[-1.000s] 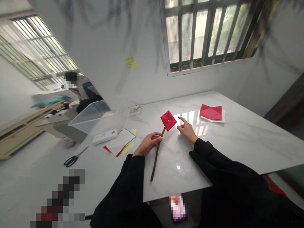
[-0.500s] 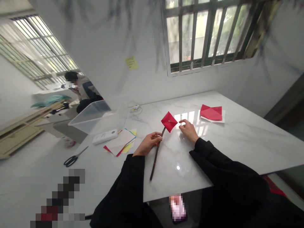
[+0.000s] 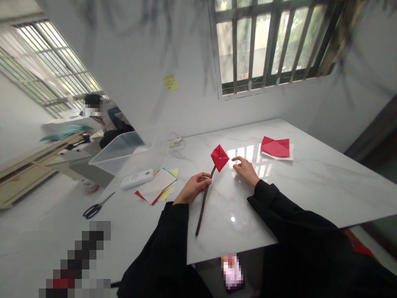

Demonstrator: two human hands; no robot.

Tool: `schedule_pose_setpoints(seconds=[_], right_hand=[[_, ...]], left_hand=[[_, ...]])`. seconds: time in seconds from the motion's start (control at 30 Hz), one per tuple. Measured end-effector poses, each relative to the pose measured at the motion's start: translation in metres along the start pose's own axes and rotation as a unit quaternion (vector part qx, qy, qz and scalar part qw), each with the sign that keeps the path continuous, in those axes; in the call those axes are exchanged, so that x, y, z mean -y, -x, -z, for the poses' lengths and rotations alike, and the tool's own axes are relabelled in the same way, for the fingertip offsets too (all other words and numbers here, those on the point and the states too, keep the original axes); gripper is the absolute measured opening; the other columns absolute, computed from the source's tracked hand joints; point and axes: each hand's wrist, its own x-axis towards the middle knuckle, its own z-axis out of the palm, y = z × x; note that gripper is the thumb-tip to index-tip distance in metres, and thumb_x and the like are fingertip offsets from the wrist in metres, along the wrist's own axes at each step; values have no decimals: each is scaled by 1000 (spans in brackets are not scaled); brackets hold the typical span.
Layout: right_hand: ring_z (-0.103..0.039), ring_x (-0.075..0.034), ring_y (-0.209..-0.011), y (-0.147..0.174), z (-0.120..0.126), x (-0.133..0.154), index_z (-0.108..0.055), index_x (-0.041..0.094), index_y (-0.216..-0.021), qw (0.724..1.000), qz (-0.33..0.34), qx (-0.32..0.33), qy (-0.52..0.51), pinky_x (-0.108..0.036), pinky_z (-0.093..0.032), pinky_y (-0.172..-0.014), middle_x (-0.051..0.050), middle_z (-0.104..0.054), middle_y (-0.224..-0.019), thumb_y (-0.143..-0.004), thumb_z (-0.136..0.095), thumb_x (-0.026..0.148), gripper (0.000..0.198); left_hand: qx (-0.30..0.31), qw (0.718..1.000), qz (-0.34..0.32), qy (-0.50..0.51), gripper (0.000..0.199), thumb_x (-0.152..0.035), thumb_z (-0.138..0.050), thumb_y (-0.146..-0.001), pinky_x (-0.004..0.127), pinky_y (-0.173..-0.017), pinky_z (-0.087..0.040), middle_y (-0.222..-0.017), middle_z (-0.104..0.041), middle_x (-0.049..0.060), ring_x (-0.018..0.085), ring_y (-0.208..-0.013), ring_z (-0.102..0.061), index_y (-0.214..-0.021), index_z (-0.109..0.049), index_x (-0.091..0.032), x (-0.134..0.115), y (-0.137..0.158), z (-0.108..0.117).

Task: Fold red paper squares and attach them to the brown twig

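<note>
On a white marble table (image 3: 310,182), the left hand (image 3: 192,188) is closed around a thin dark wooden stick (image 3: 203,205) topped by a red folded paper pinwheel (image 3: 220,157). At three o'clock of the pinwheel, just beside it, the right hand (image 3: 246,170) hovers loosely open and empty, forefinger extended. A red-and-white folded paper sheet (image 3: 276,147) lies farther out at two o'clock.

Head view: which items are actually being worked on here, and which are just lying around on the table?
In hand:
left hand gripping the dark stick
red paper pinwheel on the stick's top
right hand just beside the pinwheel

Lying about:
folded red paper
coloured paper stack
scissors
white box
clear plastic bin
</note>
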Motion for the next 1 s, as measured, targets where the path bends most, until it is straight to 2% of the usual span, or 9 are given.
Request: schedule_pose_setpoints(seconds=[0.1, 0.2, 0.27, 0.33, 0.47, 0.63, 0.8, 0.9, 1.0], right_hand=[[-55, -18, -60, 0, 1, 0, -62, 20, -139, 1000, 23, -5, -2, -26, -36, -65, 6, -55, -54, -79, -52, 19, 61], [-58, -19, -67, -3, 4, -1, -79, 20, -99, 999, 8, 13, 36, -27, -36, -67, 0, -62, -60, -80, -50, 20, 34], [-60, -20, -71, -6, 6, -3, -76, 19, -72, 998, -14, 28, 47, -28, -36, -67, -4, -65, -66, -81, -49, 20, 29], [-61, -20, -73, -8, 7, -4, -74, 19, -66, 999, -20, 31, 40, -28, -36, -68, -5, -67, -69, -81, -49, 21, 29], [-59, -18, -69, -6, 6, -5, -77, 19, -88, 1000, -2, 7, 15, -27, -37, -69, -2, -67, -69, -81, -53, 22, 25], [-51, -17, -55, 0, 5, -2, -63, 22, -137, 999, 49, -9, -16, -26, -35, -64, 7, -48, -51, -80, -51, 20, 58], [-51, -17, -57, 0, 12, 1, -55, 23, -149, 995, 85, -55, 14, -26, -37, -66, 6, -51, -55, -82, -48, 18, 67], [-58, -18, -68, -4, 16, -2, -78, 22, -115, 996, 46, -19, 77, -27, -37, -68, -2, -64, -67, -85, -47, 21, 43], [-61, -20, -77, -6, 17, -5, -78, 20, -75, 992, 7, 19, 127, -28, -35, -69, -7, -72, -79, -86, -46, 21, 34]], left_hand=[[7, 1000, 1, -3, 52, -41, -89, -65, 23, -57, -31, -78, -63, 0, 9, -61, -47, -105, -67, -17, -2, 1, -1], [12, 1000, -1, -1, 51, -41, -89, -64, 23, -57, -30, -77, -62, -1, 9, -61, -47, -103, -67, -17, -3, 2, -2], [4, 1000, -6, 1, 50, -41, -88, -65, 23, -57, -30, -75, -61, -2, 8, -60, -46, -103, -67, -17, -3, 2, -2], [-1, 1000, -8, 3, 50, -41, -88, -65, 23, -56, -30, -75, -61, -2, 8, -59, -45, -103, -67, -17, -2, 1, -2], [3, 1000, -5, 2, 50, -40, -88, -66, 23, -56, -29, -77, -62, -1, 8, -60, -45, -105, -67, -17, -2, 1, -1], [22, 1000, -6, -12, 46, -39, -87, -67, 24, -57, -30, -77, -62, 0, 9, -62, -47, -102, -67, -17, -6, 4, -2], [62, 998, -13, -30, 39, -37, -86, -70, 24, -57, -29, -74, -61, -1, 10, -63, -47, -98, -69, -17, -7, 5, -1], [58, 998, -12, -18, 38, -36, -86, -71, 23, -57, -29, -74, -61, -2, 10, -63, -48, -99, -69, -17, -4, 3, 1], [47, 999, -5, -1, 41, -36, -87, -70, 22, -59, -32, -76, -64, -2, 9, -64, -51, -100, -69, -17, 0, 1, 3]])
